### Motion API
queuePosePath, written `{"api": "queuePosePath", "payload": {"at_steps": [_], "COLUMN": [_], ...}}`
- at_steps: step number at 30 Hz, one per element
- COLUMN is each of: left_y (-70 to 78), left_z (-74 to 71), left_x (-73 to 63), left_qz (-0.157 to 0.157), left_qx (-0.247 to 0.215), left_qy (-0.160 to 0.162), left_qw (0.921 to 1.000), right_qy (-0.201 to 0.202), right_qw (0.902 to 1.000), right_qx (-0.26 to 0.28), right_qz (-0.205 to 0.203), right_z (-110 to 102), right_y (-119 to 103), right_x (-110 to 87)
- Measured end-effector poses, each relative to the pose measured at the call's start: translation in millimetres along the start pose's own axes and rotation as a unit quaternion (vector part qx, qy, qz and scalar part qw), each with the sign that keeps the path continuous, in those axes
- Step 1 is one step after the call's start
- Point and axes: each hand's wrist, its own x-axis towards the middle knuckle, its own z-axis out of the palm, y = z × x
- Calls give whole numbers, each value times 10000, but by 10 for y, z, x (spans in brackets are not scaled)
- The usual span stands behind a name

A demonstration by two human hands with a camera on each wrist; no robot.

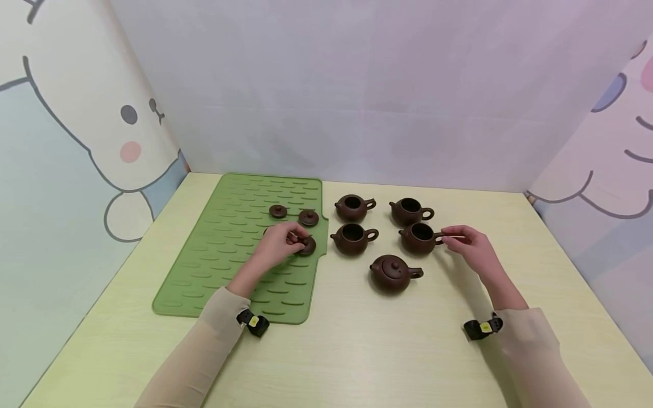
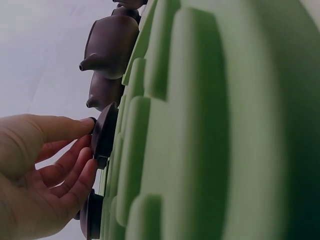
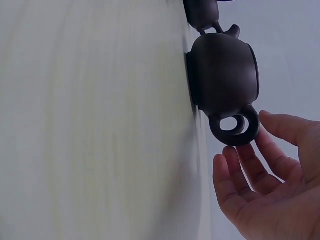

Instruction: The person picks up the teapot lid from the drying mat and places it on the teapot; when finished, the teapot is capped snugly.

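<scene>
My left hand [image 1: 278, 245] pinches the knob of a dark brown teapot lid [image 1: 307, 246] at the right side of the green mat [image 1: 204, 272]. In the left wrist view the lid [image 2: 105, 131] stands close to the mat, slightly tilted, thumb and fingertips at its knob. At the right, my right hand [image 1: 470, 245] holds a lidless teapot [image 1: 418, 241] by its ring handle. The right wrist view shows thumb and fingers about that handle [image 3: 217, 131], the teapot's base at the tabletop. Another lid lies mostly hidden behind my left hand.
Two lids, one at the left [image 1: 278, 211] and one at the right [image 1: 308, 217], lie farther back on the mat. Three more lidless teapots [image 1: 352, 241] stand right of it. A lidded teapot [image 1: 390, 276] sits nearer me. A pale curtain [image 1: 347, 113] hangs behind the table.
</scene>
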Motion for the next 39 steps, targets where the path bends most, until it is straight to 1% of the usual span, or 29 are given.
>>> {"api": "queuePosePath", "payload": {"at_steps": [3,7,14,20,25,31,37,39], "left_y": [-9,-10,13,26,31,34,47,62], "left_z": [13,15,-2,13,29,29,-24,-46], "left_x": [9,14,-1,-2,3,9,11,14], "left_qz": [-49,-113,-64,-133,-230,-273,-350,-302], "left_qx": [34,55,227,368,303,143,-129,-193], "left_qy": [6,-8,-9,24,50,205,360,428], "left_qw": [10000,9999,9997,9992,9993,9993,9987,9984], "right_qy": [-141,-236,-273,-305,-310,-327,-298,-281], "right_qw": [9995,9987,9985,9987,9980,9967,9973,9976], "right_qx": [255,454,467,420,542,721,663,634], "right_qz": [-78,-54,33,17,-76,-203,-104,-30], "right_z": [16,36,62,71,84,78,90,95], "right_y": [20,28,3,-6,-6,-7,-18,-22], "right_x": [32,67,95,111,113,115,112,98]}}
